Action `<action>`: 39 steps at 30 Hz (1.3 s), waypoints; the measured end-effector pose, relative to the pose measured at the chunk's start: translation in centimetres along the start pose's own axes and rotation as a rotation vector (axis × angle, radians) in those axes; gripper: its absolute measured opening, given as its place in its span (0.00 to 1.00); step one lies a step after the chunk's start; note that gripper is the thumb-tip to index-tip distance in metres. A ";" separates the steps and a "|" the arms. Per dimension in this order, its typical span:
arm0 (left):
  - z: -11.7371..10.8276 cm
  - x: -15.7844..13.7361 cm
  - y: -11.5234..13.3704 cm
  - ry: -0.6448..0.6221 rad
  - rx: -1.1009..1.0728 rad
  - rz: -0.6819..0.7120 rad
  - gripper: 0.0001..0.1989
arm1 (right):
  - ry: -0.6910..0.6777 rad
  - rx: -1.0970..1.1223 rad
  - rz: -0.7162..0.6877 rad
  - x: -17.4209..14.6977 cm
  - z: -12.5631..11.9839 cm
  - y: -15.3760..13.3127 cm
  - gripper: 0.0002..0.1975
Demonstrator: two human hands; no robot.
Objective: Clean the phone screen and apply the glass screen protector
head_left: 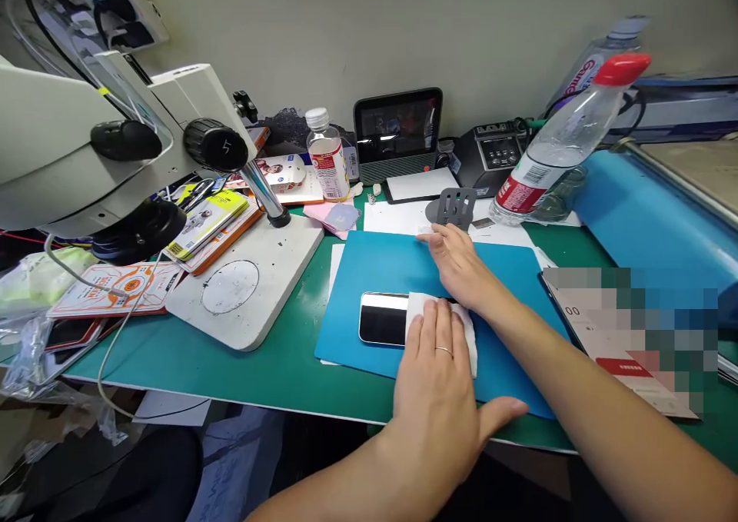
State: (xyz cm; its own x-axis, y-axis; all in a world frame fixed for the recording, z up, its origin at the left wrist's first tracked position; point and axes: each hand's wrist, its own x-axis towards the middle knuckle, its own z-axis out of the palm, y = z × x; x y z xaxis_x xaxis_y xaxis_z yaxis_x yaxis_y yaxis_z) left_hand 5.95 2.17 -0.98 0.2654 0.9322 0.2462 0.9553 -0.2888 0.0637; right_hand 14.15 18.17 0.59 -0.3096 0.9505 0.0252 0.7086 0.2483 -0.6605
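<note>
On blue mat (377, 257), phone (383, 323) partly under white cloth (471, 347), left fingers (443, 326) atop.

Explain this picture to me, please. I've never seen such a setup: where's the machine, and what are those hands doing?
No robot here: these are a person's own bare hands, seen by a camera worn on the head, looking forward and down. The left hand, wearing a ring, lies flat on a white cloth covering part of a phone. The right hand is open near the far side, holding nothing I can see. The phone lies on a blue mat on a green table. Around it are a microscope, a red-capped bottle and a small screen.
</note>
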 end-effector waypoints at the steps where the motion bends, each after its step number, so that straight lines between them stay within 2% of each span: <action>1: 0.1 0.3 0.4 -0.004 -0.015 0.006 0.51 | -0.004 -0.004 -0.009 -0.1 0.0 -0.1 0.52; 3: 0.0 0.6 0.6 -0.015 -0.052 0.020 0.50 | -0.017 -0.015 -0.025 -0.3 0.1 -0.1 0.50; 5: -0.2 0.5 -0.3 -0.026 -0.106 0.054 0.49 | -0.028 -0.026 -0.031 -0.4 0.2 0.0 0.50; 9: -0.7 -0.6 -4.5 -0.058 -0.156 0.082 0.45 | -0.034 -0.044 -0.026 -0.4 0.3 0.1 0.49; 13: -1.4 -1.8 -8.9 -0.099 -0.129 0.089 0.40 | -0.030 -0.061 -0.053 -0.3 0.2 -0.3 0.38; 16: -2.2 -2.0 -11.1 -0.146 -0.169 0.147 0.39 | -0.024 -0.075 -0.056 -0.3 0.0 -0.5 0.32; 19: -3.2 -1.9 -12.9 -0.229 -0.235 0.219 0.41 | -0.012 -0.083 -0.046 -0.3 -0.1 -0.4 0.30; 22: -3.7 -2.0 -14.4 -0.295 -0.286 0.258 0.38 | -0.002 -0.084 -0.053 -0.2 -0.3 -0.2 0.27; 28: -3.6 -3.1 -16.2 -0.277 -0.294 0.163 0.33 | 0.065 -0.076 -0.135 -0.4 -0.5 -0.3 0.19; 30: -4.1 -2.7 -16.6 -0.273 -0.314 0.179 0.34 | 0.074 -0.069 -0.170 -0.5 -0.6 -0.4 0.15; 36: -5.2 1.5 -16.5 -0.360 -0.443 0.572 0.30 | -0.045 -0.058 -0.269 -0.8 -1.3 -1.6 0.15; 39: -4.3 3.6 -15.5 -0.353 -0.392 0.652 0.36 | -0.121 -0.056 -0.318 -1.5 -2.5 -2.9 0.15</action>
State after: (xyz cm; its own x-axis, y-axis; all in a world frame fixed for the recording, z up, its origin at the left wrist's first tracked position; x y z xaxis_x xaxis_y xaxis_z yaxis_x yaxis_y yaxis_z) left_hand -8.43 9.07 3.11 0.8362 0.5471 0.0371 0.4993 -0.7876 0.3612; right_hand 14.07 16.50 4.35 -0.5910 0.7959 0.1314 0.5976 0.5414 -0.5915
